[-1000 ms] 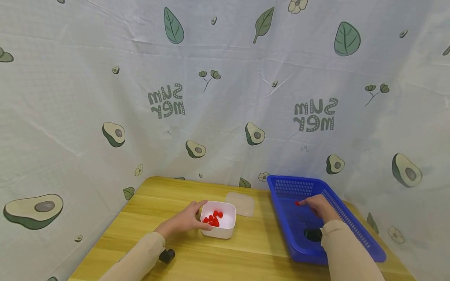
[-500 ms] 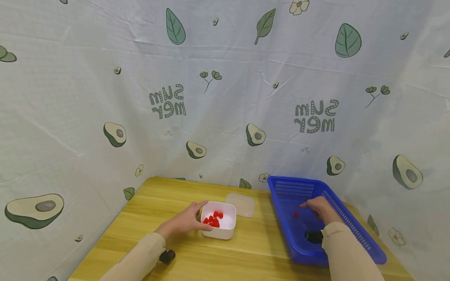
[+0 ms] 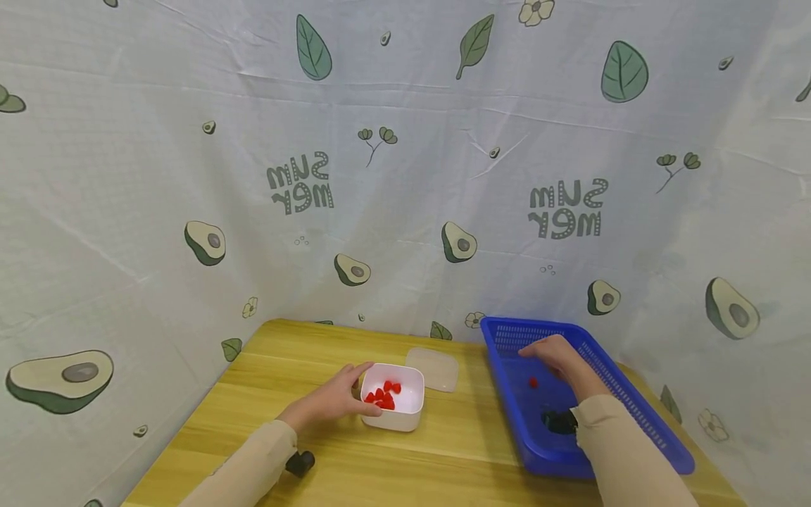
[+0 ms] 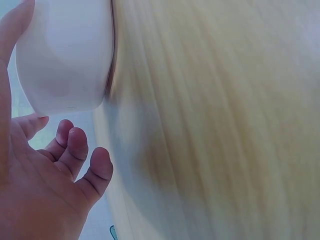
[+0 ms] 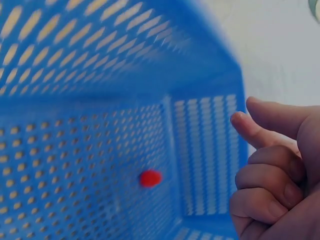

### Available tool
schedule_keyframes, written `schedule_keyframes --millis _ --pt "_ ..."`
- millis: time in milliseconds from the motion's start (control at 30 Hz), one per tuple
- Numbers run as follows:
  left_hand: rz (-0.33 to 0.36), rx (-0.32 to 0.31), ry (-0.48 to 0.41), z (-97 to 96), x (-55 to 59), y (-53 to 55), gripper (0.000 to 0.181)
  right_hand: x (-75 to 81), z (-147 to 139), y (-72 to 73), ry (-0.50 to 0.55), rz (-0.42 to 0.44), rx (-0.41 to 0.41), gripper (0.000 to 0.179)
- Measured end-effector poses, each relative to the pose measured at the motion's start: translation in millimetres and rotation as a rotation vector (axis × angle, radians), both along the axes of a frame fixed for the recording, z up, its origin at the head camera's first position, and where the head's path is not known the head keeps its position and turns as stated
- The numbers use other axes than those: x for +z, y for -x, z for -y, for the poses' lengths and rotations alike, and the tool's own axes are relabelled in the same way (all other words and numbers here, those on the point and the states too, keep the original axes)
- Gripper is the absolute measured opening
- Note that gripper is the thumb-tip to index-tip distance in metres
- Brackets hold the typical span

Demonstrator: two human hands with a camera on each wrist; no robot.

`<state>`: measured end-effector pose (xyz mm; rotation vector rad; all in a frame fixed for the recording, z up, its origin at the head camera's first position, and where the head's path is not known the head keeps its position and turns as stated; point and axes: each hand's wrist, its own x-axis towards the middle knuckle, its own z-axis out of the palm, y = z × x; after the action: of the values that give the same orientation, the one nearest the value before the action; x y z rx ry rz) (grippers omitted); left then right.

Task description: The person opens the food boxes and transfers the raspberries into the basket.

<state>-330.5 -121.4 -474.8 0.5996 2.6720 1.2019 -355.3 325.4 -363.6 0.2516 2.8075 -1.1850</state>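
Note:
My left hand [image 3: 329, 400] holds a white square box [image 3: 405, 420] at its left side, thumb near the front and index finger at the back corner. Several small red berry-like pieces [image 3: 385, 398] lie in that box, mostly toward its left. In the left wrist view, the other fingers bend loosely below the box. Over the blue basket [image 3: 512, 417] is my right hand [image 3: 560, 360], with nothing between thumb and index finger; its other fingers are curled. One red berry-like piece [image 5: 150, 178] lies on the basket's floor, apart from the hand.
A translucent flat lid [image 3: 437, 367] lies on the wooden table [image 3: 443, 465] behind and right of the box. The basket has perforated, raised walls. A printed cloth [image 3: 405, 211] hangs behind and at the sides of the table.
My right hand has let go of a red berry-like piece, which dropped to the basket floor, and has moved back toward the basket's far end. The left hand and box stay put.

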Motion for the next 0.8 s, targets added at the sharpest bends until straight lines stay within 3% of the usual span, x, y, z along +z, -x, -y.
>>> schedule_keyframes --millis 167,567,800 --pt "-0.008 -0.001 0.010 -0.9 0.7 -0.2 0.103 9.6 17 3.8 -0.002 -0.006 0.051 0.050" --pt "-0.010 0.001 0.016 -1.0 0.2 0.1 0.103 36.4 56 2.4 0.054 -0.047 0.129 0.052" --pt "-0.003 0.001 0.002 0.2 -0.6 1.2 0.103 45.8 82 -1.6 0.149 -0.057 0.147 0.049"
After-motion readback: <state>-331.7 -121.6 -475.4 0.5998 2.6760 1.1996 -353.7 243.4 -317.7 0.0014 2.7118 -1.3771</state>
